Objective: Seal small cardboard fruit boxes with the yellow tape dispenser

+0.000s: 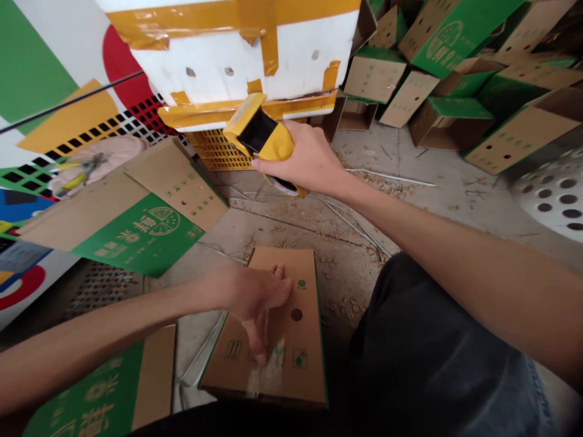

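Lower centre: cardboard carton (291,337) bears clear tape (268,377), left hand (255,291) atop, fingers spread; right hand (314,155) grips tape dispenser (280,144); remaining work undetermined

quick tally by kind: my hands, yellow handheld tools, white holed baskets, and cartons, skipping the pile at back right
Hands: 2 (left hand, right hand)
Yellow handheld tool: 1
White holed basket: 1
Cartons: 3 (flat-standing carton under the left hand, left carton, lower-left carton)
Total: 7
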`<state>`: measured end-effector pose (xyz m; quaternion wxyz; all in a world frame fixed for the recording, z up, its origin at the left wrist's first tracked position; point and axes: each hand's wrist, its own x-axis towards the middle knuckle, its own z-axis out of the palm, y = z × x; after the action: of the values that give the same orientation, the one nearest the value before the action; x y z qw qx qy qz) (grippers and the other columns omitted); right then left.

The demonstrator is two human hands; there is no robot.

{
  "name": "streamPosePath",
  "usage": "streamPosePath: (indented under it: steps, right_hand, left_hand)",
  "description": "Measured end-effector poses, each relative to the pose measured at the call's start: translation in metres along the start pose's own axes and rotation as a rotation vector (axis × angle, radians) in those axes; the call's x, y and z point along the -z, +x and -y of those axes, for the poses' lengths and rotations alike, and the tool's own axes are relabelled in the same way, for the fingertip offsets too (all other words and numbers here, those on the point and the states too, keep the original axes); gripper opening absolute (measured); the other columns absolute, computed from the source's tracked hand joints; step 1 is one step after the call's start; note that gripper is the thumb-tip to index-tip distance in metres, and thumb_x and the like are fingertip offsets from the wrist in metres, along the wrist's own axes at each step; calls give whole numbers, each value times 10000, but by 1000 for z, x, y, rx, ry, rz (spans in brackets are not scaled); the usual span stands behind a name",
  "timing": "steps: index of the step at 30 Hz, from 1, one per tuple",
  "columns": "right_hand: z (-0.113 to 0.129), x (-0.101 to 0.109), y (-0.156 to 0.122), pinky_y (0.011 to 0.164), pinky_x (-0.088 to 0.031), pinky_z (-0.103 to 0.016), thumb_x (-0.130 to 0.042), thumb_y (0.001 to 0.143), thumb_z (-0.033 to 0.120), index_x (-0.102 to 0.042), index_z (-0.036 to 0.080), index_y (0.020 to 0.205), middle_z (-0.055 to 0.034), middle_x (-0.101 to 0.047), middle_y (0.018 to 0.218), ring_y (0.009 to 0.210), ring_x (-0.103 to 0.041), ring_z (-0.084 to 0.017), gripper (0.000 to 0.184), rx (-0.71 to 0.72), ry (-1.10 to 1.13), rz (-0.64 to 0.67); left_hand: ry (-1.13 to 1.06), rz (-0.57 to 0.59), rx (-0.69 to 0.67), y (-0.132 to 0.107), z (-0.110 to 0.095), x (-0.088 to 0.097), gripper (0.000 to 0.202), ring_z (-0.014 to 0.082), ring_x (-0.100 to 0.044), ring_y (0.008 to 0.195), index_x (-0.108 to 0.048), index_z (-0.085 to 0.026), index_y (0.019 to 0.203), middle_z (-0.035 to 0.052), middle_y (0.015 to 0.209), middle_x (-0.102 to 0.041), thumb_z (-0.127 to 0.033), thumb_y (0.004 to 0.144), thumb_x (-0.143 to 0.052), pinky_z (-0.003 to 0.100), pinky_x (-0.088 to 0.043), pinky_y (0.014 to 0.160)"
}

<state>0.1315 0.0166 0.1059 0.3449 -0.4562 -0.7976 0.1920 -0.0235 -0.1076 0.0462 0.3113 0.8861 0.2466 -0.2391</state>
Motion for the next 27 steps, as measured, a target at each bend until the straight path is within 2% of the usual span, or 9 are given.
streamPosePath:
  steps: [3,6,9,13,17,23,27]
  right_hand:
    - [1,0,-1,934,-529,-446,-806,708,552,-707,244,1158,-97,-753,1049,1086,-656,-335,553,-2,-3,0]
    - [3,1,-2,931,-532,-443,-802,710,563,-710,243,1136,-98,-755,1071,1083,-657,-331,542,5,-4,4]
    - [5,2,-3,923,-529,-446,-800,715,564,-709,235,1102,-105,-752,1096,1076,-660,-334,516,16,-3,8]
    - [6,3,-3,914,-520,-433,-804,721,537,-698,230,1107,-105,-746,1094,1085,-662,-335,504,14,-11,17]
    - [7,2,-3,921,-520,-441,-806,724,511,-703,220,1131,-100,-737,1065,1061,-663,-328,510,26,-5,22]
    - [10,4,-5,907,-523,-450,-808,721,531,-708,217,1084,-90,-731,1023,1015,-665,-319,490,39,-10,19]
    - [12,7,-7,910,-516,-461,-803,727,526,-706,225,1057,-85,-718,1007,1021,-664,-326,457,49,-16,26]
  left_hand:
    - [59,130,47,2,-13,6,1102,436,-608,1295,-600,8,1368,318,1406,-631,-636,554,-970,438,-481,1098]
    - [87,161,113,4,-24,13,1120,408,-600,1326,-549,-21,1435,304,1496,-569,-582,572,-990,408,-486,1098]
    - [133,165,121,4,-29,16,1023,376,-649,1232,-605,-6,1349,287,1386,-638,-557,583,-1002,348,-520,1003]
    - [118,89,71,2,-21,12,823,338,-676,1120,-690,-88,1190,183,1214,-718,-552,587,-1003,328,-527,908]
    - [52,17,46,0,-10,4,696,337,-689,1097,-709,-157,1168,129,1187,-734,-510,632,-977,368,-528,926]
    - [-16,64,73,1,-11,2,670,406,-624,1283,-688,-118,1260,204,1359,-685,-376,695,-940,451,-489,1070]
    - [6,68,75,4,-12,-3,693,407,-598,1314,-655,-119,1310,228,1426,-643,-321,702,-919,484,-491,1088]
